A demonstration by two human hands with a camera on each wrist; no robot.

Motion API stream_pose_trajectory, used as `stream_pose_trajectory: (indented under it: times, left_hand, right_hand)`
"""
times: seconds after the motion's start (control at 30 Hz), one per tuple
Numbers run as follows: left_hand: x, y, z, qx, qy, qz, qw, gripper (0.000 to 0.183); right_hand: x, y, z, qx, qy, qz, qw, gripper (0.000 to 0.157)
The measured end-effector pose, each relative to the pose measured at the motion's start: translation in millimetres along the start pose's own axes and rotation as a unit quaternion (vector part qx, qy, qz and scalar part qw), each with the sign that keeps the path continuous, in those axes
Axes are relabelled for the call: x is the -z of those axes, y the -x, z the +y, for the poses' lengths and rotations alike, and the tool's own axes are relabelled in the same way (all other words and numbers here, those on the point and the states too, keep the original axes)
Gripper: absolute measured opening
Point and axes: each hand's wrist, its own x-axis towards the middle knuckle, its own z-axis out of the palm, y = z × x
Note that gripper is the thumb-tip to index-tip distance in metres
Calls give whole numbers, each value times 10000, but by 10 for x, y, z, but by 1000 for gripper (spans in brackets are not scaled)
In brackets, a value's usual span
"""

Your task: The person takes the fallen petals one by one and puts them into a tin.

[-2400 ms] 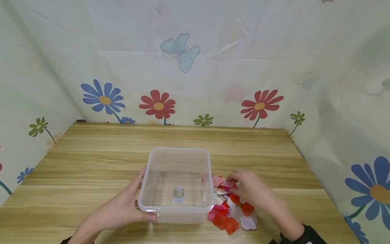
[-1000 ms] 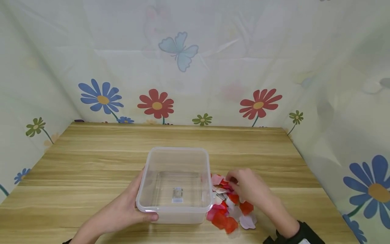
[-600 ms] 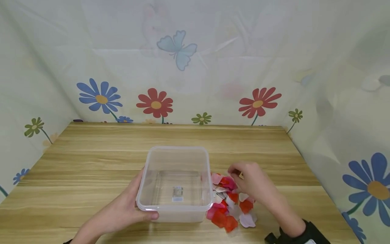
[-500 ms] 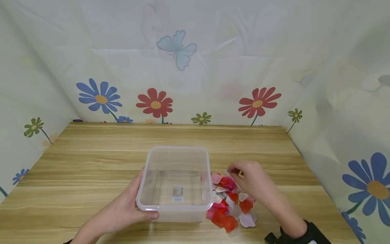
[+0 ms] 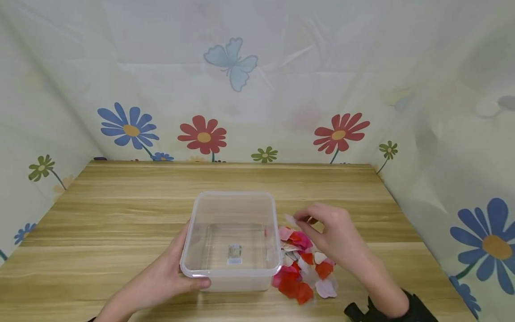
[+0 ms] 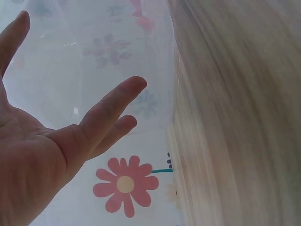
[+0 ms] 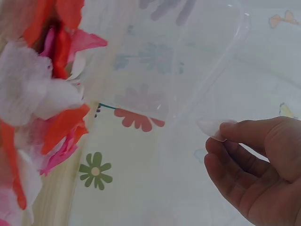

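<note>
A clear plastic box (image 5: 231, 282), with a small label in its bottom, stands on the table. My left hand (image 5: 162, 273) rests against its left side, thumb on the front wall; the left wrist view shows the fingers of that hand (image 6: 89, 125) fairly straight and spread along the wall. My right hand (image 5: 335, 230) pinches a pale petal (image 5: 290, 220) between thumb and finger, just right of the box rim. The petal (image 7: 210, 128) also shows at the fingertips in the right wrist view. Below that hand lies a loose pile of red, pink and white petals (image 5: 295, 286).
The pile lies close against the box's right side on the wood-grain table (image 5: 132, 201). A flower-printed white cloth (image 5: 281, 94) hangs behind the table and along both sides. A dark sleeve with a black strap (image 5: 396, 308) covers my right wrist.
My right hand has risen from the pile, moving up and slightly away, with a pale petal now showing in its pinch. The left hand and the box have kept their places.
</note>
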Motion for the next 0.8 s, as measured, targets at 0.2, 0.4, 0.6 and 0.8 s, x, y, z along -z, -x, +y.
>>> stream_pose_trajectory:
  times: [0.2, 0.4, 0.6, 0.8]
  left_hand:
    - [1, 7, 1, 22, -41, 24, 10000, 122]
    - [4, 8, 10, -38, -43, 11, 10000, 122]
    - [2, 7, 7, -93, -79, 18, 9999, 121]
    - [2, 3, 1, -117, -134, -9, 9998, 121]
  right_hand:
    - [-10, -52, -103, 346, -428, 158, 9984, 11]
    - [-108, -77, -187, 779, -895, 391, 9922, 21]
    - [-176, -67, -251, 1005, -1231, 267, 9869, 18]
    - [-227, -46, -267, 1026, -1357, 48, 9854, 25]
